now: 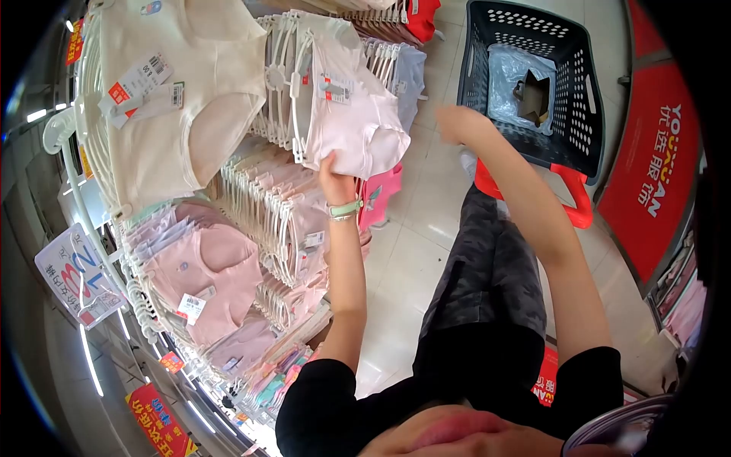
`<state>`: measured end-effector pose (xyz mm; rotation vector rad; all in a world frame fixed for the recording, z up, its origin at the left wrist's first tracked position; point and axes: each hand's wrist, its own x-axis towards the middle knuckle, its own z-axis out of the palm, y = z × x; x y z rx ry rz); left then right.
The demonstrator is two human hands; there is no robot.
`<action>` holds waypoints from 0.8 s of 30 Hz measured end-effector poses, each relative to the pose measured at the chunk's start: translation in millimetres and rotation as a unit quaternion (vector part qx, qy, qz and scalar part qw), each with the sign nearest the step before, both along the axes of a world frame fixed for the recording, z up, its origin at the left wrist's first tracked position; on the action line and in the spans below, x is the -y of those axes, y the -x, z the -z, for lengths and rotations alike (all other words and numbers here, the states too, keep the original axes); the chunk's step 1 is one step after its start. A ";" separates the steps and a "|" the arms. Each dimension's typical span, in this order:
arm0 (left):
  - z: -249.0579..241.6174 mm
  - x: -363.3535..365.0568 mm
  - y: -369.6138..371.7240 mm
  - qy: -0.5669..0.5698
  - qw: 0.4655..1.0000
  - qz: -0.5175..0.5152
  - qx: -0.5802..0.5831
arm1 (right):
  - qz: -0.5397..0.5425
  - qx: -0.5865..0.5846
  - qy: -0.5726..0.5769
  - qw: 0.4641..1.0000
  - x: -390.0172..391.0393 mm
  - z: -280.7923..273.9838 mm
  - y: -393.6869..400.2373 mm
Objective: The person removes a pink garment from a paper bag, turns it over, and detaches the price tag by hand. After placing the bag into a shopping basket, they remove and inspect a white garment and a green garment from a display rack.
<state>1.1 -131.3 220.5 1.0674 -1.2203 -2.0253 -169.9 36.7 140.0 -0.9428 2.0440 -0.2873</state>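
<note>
Pale cotton garments fill the display rack (99, 175) that takes up the whole left side of the view, row upon row on white plastic hangers (278, 72), cream above and pink below. Right of it, on the tiled floor (426, 190), stands a dark plastic basket (533, 76) with red handles, a crumpled clear bag inside it. Next in size, the pink top (354, 126) at the front of the upper row hangs from its hanger, price tag dangling.

The left hand (333, 174), a green band at its wrist, reaches up and pinches that top's lower hem between thumb and fingers. The right hand (455, 123) is stretched out toward the basket, blurred, and I cannot tell whether its fingers are spread or closed.

Pulling down on the hem could, I judge, slip the top off its hanger or drag neighbouring hangers askew, since they sit packed tight together.

The basket's contents are hard to make out, and the rack's lower rows fade into distortion at the frame edge.
</note>
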 end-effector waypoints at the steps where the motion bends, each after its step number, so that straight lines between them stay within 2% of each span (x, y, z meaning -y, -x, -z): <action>1: -1.7 2.1 1.4 -0.004 1.000 0.000 -0.002 | -0.039 0.020 -0.016 0.999 -0.8 2.2 -2.1; 4: -13.2 13.5 7.4 0.021 0.993 -0.055 -0.105 | -0.163 0.078 -0.078 0.980 -6.7 -11.5 -3.1; 5: -15.1 15.6 8.0 0.014 0.992 -0.052 -0.113 | -0.156 0.100 -0.094 0.978 -8.4 -3.6 -6.1; 6: -25.6 12.9 14.6 0.081 0.995 -0.045 -0.036 | -0.148 0.122 -0.111 0.975 -11.1 6.9 -9.5; 7: -34.5 10.1 22.7 0.146 0.988 -0.042 0.040 | -0.141 0.095 -0.106 0.980 -17.5 2.9 -13.6; 8: -40.8 6.5 29.1 0.147 0.987 -0.026 0.065 | -0.141 0.091 -0.156 0.973 -18.2 11.1 -21.7; 9: -41.2 6.7 34.3 0.141 0.987 -0.038 0.065 | -0.132 0.063 -0.126 0.981 -24.6 -3.2 -24.5; 11: -39.8 12.1 43.2 0.258 0.950 0.067 0.161 | -0.139 0.044 -0.095 0.985 -27.2 -9.1 -33.0; 13: -37.1 14.8 54.2 0.279 0.943 0.051 0.174 | -0.125 0.054 -0.104 0.985 -29.9 -0.1 -47.7; 15: -41.5 11.3 63.2 0.334 0.922 0.040 0.192 | -0.105 0.087 -0.181 0.974 -26.6 7.2 -55.7; 17: -40.2 9.5 68.1 0.345 0.923 0.037 0.167 | -0.087 0.077 -0.172 0.978 -29.5 10.6 -56.4; 19: -46.9 5.6 68.6 0.339 0.919 0.037 0.200 | -0.065 0.065 -0.160 0.983 -31.0 12.2 -44.8; 21: -50.1 6.6 71.4 0.350 0.910 0.055 0.214 | -0.071 0.134 -0.159 0.975 -30.7 13.0 -22.3; 23: -52.3 5.2 75.4 0.368 0.901 0.041 0.227 | -0.063 0.121 -0.141 0.981 -27.9 8.3 1.4; 24: -54.4 4.8 79.3 0.370 0.902 0.036 0.219 | -0.094 0.150 -0.148 0.973 -23.0 7.5 16.3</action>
